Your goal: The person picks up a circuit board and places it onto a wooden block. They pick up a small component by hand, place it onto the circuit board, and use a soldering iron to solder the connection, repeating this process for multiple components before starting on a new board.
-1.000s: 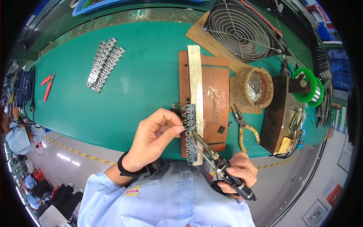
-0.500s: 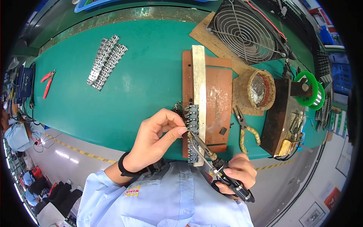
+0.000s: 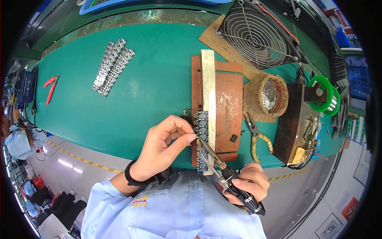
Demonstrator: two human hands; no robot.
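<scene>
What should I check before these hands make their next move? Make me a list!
1. Right hand gripping the soldering iron by its black handle: ok.
2. Left hand well clear of the iron's tip: not ok, its fingertips are very close.
3. Row of black parts lined up along the pale metal bar: ok.
4. What the left fingertips pinch: cannot tell, too small.
5. Pliers away from the iron's tip: ok, lying farther right.
6. Fan spinning: cannot tell.
</scene>
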